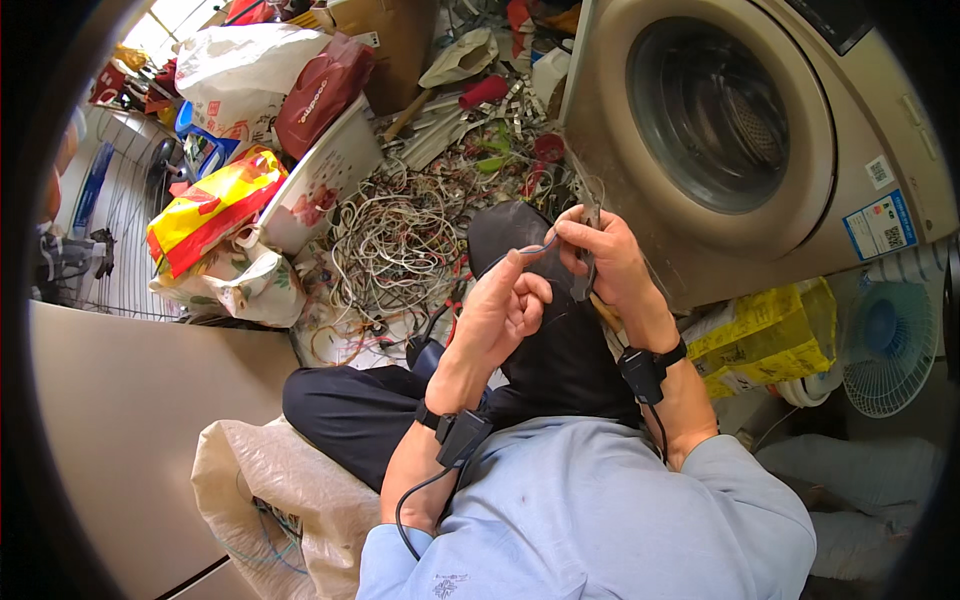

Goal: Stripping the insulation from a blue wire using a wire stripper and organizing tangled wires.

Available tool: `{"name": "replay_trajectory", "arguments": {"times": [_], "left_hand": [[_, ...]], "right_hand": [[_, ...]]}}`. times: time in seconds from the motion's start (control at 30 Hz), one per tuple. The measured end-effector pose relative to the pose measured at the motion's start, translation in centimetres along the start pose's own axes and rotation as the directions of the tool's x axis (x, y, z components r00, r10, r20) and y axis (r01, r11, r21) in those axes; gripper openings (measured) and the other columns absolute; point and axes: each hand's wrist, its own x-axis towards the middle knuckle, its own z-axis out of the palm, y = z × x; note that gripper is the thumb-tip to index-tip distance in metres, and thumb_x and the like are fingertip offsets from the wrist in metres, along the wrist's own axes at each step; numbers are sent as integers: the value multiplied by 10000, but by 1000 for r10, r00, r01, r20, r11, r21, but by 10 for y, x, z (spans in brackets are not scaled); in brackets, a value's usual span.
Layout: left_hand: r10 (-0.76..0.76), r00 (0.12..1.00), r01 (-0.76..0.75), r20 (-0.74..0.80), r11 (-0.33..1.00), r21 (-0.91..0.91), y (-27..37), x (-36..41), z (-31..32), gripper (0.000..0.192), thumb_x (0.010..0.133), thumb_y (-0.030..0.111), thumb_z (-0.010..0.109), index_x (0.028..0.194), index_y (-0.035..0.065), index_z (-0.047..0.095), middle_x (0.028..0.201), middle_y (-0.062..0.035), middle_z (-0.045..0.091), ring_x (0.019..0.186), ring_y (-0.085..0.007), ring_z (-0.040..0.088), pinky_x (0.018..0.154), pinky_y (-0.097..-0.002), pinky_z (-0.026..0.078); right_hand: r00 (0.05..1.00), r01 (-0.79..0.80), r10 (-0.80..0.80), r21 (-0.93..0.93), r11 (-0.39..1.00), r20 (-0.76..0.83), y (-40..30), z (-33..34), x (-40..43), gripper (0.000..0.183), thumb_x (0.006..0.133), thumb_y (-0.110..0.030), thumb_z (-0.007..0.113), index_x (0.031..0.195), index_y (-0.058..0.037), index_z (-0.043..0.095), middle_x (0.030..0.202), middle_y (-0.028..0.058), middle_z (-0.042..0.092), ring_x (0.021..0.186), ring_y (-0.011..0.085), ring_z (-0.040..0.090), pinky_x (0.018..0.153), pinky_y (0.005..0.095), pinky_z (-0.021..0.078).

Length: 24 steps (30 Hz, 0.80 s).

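Between thumb and index finger, my left hand (504, 304) pinches a thin blue wire (541, 247), its other fingers loosely curled. The wire runs across to my right hand (616, 251), where the thumb and fingertips meet it. That same hand is wrapped around a flat grey metal tool (582, 285), which may be a knife; the fingers hide part of it. Both hands are held above my bent knee in dark trousers (517, 232). Beyond them on the floor lies a tangled heap of stripped and insulated wires (397, 240).
At right stands a front-loading washing machine (600, 150), with a yellow bag (765, 337) and a fan (889, 349) below it. A white tub (330, 172) piled with bags is at left. Beside my leg, a woven sack (247, 450) holds wires. Black cables hang from both wrist straps.
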Motion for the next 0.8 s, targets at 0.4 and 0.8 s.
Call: {"name": "replay_trajectory", "arguments": {"times": [0.4,0.8], "left_hand": [[146,983,-98,-108,928,359,-4,-19,3,271,1061,275,600,893,62,615,610,94,411,484,-6,298,439,-214,217],[655,748,-568,-107,715,409,42,-71,26,262,1098,237,533,883,88,551,669,65,357,527,-32,253,456,-220,219]], "right_hand": [[979,4,-38,-165,986,-201,8,5,-2,88,935,-104,683,880,-37,697,638,-34,556,535,36,469,489,214,320],[955,187,-246,-308,933,-164,17,-5,-5,137,992,-94,612,932,-8,700,737,11,670,548,38,532,476,201,380]]}}
